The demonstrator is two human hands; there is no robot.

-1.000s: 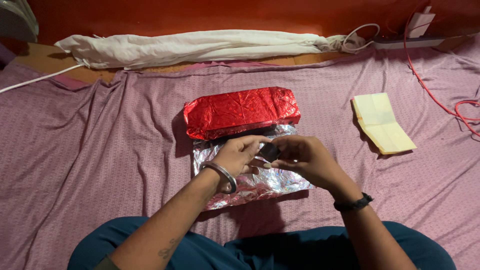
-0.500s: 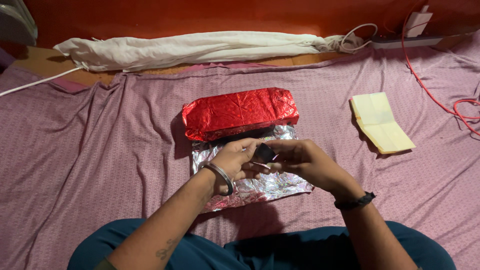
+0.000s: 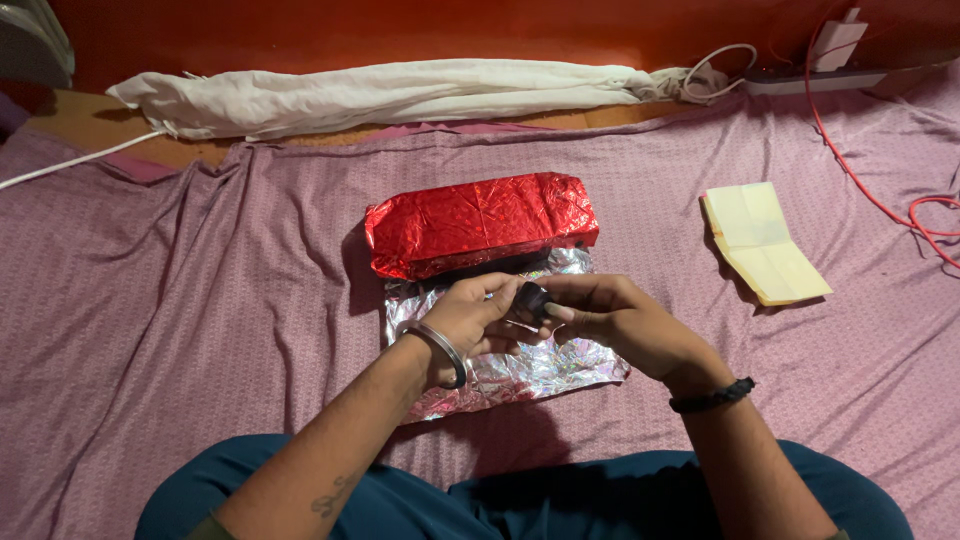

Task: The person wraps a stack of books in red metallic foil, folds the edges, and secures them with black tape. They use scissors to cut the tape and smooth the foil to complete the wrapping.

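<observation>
A box half wrapped in shiny red foil paper [image 3: 480,222] lies on a purple bedsheet [image 3: 200,300]. The paper's silver underside [image 3: 540,372] spreads toward me beneath my hands. My left hand [image 3: 472,318], with a metal bangle on the wrist, and my right hand [image 3: 610,318], with a dark wristband, meet just in front of the box. Together they pinch a small dark object [image 3: 533,299], which looks like a roll of tape; most of it is hidden by my fingers.
A folded pale yellow paper [image 3: 762,243] lies to the right. A rolled white cloth [image 3: 380,92] runs along the far edge. A red cable [image 3: 860,170] and a power strip [image 3: 810,82] sit at the back right. My knees in blue trousers [image 3: 560,500] are at the bottom.
My fingers have shifted slightly around the small dark object and turned it a little. The box and the paper have not moved.
</observation>
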